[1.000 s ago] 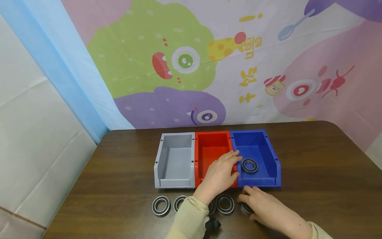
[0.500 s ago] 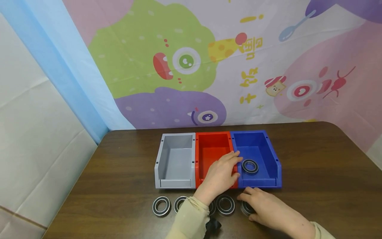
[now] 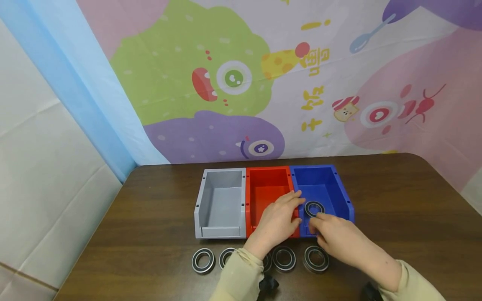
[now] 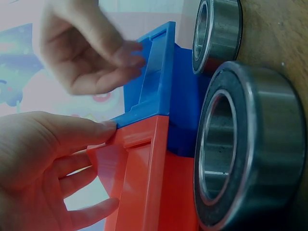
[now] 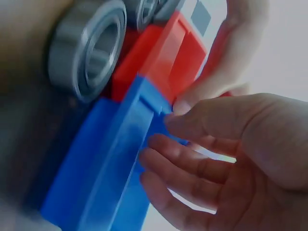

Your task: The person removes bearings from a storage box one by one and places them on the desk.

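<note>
My left hand (image 3: 276, 215) rests across the wall between the red bin (image 3: 269, 177) and the blue bin (image 3: 314, 175). Its thumb touches their shared front corner in the left wrist view. Over the front of the blue bin is my right hand (image 3: 340, 236), fingers loosely bent, with nothing visible between them. A ball bearing (image 3: 309, 203) lies inside the blue bin, partly behind the right fingers. Just in front of that bin, another bearing (image 3: 306, 260) lies flat on the table, with a further bearing (image 3: 275, 258) to its left.
A grey bin (image 3: 224, 205) adjoins the red one on the left. More bearings lie in the front row: one at the left end (image 3: 194, 261), others partly hidden by the left sleeve (image 3: 239, 276). A printed cloth (image 3: 233, 138) hangs behind the wooden table (image 3: 150, 217).
My right hand has lifted off the bearing at the right of the row and moved up over the blue bin's front. That bearing is now uncovered. The left hand has stayed put.
</note>
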Demonstrator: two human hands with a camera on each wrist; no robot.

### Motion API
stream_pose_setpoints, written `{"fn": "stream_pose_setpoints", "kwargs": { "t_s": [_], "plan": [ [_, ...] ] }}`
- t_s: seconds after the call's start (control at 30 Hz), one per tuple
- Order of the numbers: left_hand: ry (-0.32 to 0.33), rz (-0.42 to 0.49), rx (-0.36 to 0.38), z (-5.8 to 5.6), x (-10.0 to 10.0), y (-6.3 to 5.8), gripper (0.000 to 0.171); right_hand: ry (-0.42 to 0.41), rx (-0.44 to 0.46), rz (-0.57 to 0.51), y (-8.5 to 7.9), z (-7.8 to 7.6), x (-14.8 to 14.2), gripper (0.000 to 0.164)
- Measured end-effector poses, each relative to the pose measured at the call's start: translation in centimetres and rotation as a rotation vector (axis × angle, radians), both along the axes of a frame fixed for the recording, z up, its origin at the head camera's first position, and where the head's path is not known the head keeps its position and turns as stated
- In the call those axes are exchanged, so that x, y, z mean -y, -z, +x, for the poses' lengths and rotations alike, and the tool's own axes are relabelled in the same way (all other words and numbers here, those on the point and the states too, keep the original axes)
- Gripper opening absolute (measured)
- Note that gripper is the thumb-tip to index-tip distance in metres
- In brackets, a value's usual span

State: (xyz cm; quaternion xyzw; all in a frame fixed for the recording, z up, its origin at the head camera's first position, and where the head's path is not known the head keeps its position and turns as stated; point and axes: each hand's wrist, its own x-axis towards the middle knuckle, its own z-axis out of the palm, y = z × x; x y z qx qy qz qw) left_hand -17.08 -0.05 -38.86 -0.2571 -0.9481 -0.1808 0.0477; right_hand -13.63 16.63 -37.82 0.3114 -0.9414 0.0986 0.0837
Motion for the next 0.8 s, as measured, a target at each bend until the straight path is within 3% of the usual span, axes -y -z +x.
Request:
{"fn": "stream_pose_setpoints", "kwargs": {
  "t_s": [0.27,0.53,0.8],
  "plan": [
    [0.006,0.008,0.017,0.0,0.0,0.0,0.047,0.137,-0.033,-0.029,0.2,-3.4,0.0,0.016],
    [0.019,0.006,0.009,0.0,0.1,0.0,0.047,0.168,0.041,0.041,1.6,-5.2,0.0,0.053],
    [0.026,0.012,-0.004,0.0,0.2,0.0,0.046,0.183,0.139,0.069,2.4,-6.2,-0.3,0.058]
  ]
}}
